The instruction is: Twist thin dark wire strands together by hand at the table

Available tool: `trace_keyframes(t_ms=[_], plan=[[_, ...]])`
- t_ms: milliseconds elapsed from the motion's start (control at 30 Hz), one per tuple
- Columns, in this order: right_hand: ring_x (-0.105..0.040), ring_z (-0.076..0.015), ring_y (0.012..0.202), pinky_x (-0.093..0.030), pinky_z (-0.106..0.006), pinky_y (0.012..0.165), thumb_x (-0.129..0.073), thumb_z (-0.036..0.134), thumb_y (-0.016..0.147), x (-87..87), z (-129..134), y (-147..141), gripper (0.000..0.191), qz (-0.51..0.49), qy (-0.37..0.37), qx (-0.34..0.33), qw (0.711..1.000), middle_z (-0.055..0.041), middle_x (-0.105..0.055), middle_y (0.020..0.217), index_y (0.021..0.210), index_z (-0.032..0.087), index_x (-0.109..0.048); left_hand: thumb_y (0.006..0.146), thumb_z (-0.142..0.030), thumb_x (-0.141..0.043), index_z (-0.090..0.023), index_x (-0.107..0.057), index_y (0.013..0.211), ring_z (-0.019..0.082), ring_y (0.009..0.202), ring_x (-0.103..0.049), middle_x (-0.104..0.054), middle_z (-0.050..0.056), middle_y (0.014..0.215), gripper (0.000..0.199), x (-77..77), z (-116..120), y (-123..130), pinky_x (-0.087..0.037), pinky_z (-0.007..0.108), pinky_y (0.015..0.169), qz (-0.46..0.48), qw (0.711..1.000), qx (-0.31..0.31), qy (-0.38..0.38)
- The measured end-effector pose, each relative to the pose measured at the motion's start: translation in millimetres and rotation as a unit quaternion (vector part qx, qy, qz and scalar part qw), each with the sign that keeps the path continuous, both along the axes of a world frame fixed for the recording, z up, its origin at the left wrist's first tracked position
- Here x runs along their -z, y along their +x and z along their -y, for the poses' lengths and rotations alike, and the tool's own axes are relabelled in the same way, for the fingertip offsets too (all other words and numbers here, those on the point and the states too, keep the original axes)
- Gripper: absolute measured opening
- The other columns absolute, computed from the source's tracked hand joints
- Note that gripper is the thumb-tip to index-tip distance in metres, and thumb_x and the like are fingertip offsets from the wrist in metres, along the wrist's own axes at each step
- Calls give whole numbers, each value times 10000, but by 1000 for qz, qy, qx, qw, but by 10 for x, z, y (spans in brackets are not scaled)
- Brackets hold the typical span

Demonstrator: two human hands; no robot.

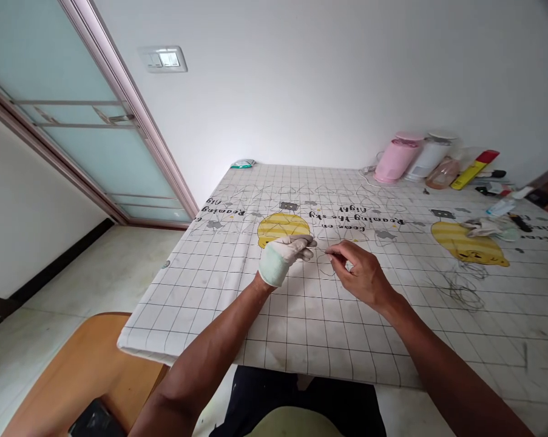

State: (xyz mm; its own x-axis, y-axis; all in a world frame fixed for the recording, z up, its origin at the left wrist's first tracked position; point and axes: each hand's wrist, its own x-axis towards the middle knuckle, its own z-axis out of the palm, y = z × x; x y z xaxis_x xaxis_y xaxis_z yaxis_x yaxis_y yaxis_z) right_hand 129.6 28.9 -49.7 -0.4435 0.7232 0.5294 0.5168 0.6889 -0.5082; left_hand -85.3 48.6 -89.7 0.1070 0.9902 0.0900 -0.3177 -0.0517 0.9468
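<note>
My left hand (288, 258), in a white and pale green glove, is held above the table with its fingers pinched together. Facing it, my bare right hand (358, 270) pinches with thumb and forefinger. A thin wire-like strand (321, 249) spans the small gap between the fingertips, and a fine curve of it hangs below them. Whether it is wire or thread is too fine to tell. Both hands are over the checked tablecloth (274, 340), beside a printed yellow cartoon figure. Further right lies a loose tangle of thin strands (462, 288).
Back right stand a pink cylindrical device (397, 159), a white one (431, 156), a yellow and red box (474, 170) and a clear bottle (509, 202). A crumpled glove (490, 228) lies nearby. A small packet (243, 163) rests at the far-left corner. Below left is a wooden stool (91, 370).
</note>
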Motion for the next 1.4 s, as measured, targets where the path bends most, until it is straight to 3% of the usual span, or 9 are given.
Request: trace_keyframes(t_ms=[267,433,733,1033,1233,1400], plan=[[-615,-181,734,-487,-328,647,-534,169,1022,102,-22,-76,112,-4,107,105,989,-32,-669,871,1014,228,-629,845,-423,-794,-104,-792,1081,180,780,-721,-795,161,1067,397,-9,10,16,-595,336,755,49,999,-4,-16],[-640,-204,777,-480,-333,653,-535,184,1033,151,-58,-128,101,11,151,145,978,-47,-686,872,995,210,-625,879,-384,-766,-147,-817,1085,194,804,-746,-810,127,1050,319,-41,43,-29,-613,343,775,10,1000,-15,13],[-665,-189,737,-520,-331,680,-596,229,996,79,-85,-214,121,-113,94,184,972,-35,-719,847,892,222,-656,878,-321,-777,-231,-859,1034,227,1034,-767,-827,57,1062,198,-281,304,19,-575,371,1051,-165,983,-37,66],[-669,-184,697,-525,-329,664,-627,262,958,120,-102,-374,126,-178,38,219,959,-24,-728,803,847,220,-670,894,-311,-773,-275,-862,1014,219,1045,-767,-825,30,1082,154,-197,393,137,-591,368,1044,-208,954,-129,173],[-616,-164,628,-498,-309,603,-637,268,937,92,-92,-411,101,-214,49,252,942,-4,-709,760,848,224,-650,875,-301,-747,-260,-854,1012,223,1042,-767,-829,20,1028,178,-365,458,141,-578,366,1048,-185,962,-185,81],[-603,-159,624,-480,-304,600,-640,242,931,151,-168,-302,88,-192,98,295,931,-5,-702,764,846,220,-634,993,-411,-555,-195,-800,1131,205,955,-775,-819,59,1043,354,-484,467,67,-607,335,923,-152,972,-176,30]])
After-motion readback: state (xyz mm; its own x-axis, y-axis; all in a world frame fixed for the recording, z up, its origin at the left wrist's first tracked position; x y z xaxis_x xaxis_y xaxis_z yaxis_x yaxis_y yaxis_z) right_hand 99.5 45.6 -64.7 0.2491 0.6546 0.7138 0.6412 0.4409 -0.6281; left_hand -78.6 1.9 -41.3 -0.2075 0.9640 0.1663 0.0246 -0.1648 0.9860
